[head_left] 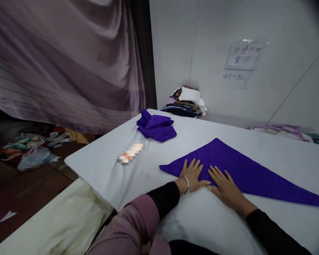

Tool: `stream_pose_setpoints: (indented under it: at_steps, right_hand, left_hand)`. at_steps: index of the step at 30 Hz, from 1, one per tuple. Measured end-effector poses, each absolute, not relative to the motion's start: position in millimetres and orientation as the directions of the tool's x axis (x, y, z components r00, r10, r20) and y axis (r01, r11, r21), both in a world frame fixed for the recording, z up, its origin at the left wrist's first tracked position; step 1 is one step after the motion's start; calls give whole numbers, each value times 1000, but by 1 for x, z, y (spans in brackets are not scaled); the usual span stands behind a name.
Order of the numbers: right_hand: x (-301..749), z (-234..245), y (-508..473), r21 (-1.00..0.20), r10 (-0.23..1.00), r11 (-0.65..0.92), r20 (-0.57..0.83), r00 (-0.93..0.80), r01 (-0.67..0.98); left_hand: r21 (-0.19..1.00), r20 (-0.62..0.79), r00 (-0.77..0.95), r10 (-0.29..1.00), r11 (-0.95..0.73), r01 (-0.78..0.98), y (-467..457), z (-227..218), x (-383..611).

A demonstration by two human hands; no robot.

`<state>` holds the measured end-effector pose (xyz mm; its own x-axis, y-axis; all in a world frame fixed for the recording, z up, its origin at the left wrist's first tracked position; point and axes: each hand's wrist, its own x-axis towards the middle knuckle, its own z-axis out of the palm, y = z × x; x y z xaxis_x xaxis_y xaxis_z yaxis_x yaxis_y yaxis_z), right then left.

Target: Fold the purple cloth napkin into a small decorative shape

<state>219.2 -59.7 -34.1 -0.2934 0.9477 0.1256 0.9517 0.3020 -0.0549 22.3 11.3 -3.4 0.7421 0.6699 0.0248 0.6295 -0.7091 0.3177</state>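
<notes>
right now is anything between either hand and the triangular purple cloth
Nothing visible: the left hand and right hand rest directly on the triangular purple cloth. The bunched purple cloth lies apart from it, farther back to the left.

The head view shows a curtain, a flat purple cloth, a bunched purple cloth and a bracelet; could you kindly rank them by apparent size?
Largest to smallest:
Curtain
Flat purple cloth
Bunched purple cloth
Bracelet

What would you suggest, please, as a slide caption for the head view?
Left hand and right hand rest on a triangular purple cloth spread on a white table.
</notes>
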Motion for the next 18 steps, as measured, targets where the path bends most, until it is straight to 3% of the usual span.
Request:
stream_pose_setpoints:
  at_steps: [10,18]
  right_hand:
    - [213,-19,-61,-172,961,278,57,-272,945]
    - [212,-6,-62,-274,961,270,18,-276,923]
  left_hand:
    - [170,-54,555,830,-540,825,13,4,-55]
    - [30,-117,242,963,-240,970,36,13,-115]
